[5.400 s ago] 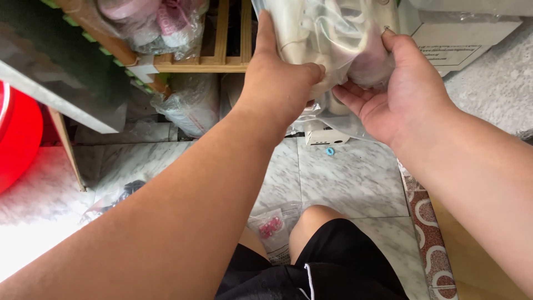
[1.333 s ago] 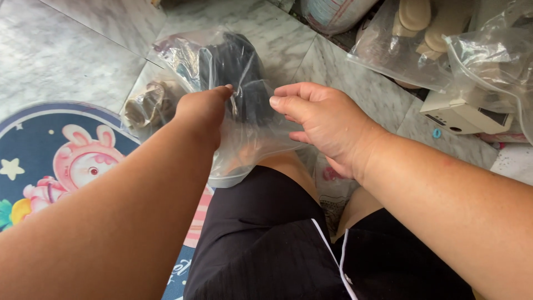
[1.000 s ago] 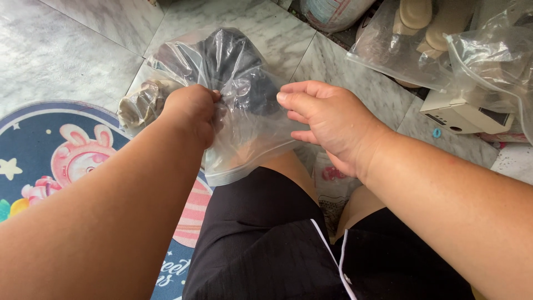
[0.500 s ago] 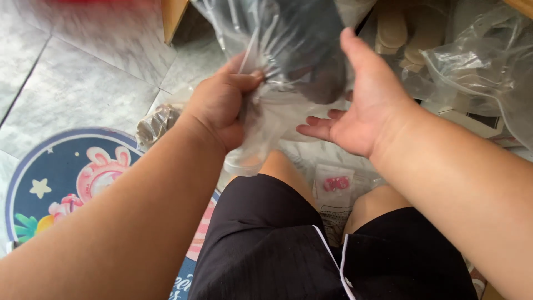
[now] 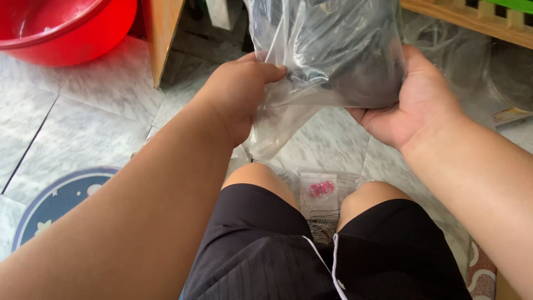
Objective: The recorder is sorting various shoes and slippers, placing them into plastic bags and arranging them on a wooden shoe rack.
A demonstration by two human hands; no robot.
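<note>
Above the knees, toward twelve o'clock, the left hand (image 5: 236, 97) pinches the clear plastic bag (image 5: 327, 55) while the right hand (image 5: 413, 100) cups its dark contents. A loose pinch could let the slick film slip to the floor (image 5: 72, 111). Its top is cut off, contents indistinct.

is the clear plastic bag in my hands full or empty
Full. Dark items bulge the clear plastic bag; the right hand cups its base, the left hand grips its side.

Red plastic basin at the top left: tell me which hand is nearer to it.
Left. The left hand grips the clear plastic bag beside the red plastic basin; the right hand holds the bag's far side.
</note>
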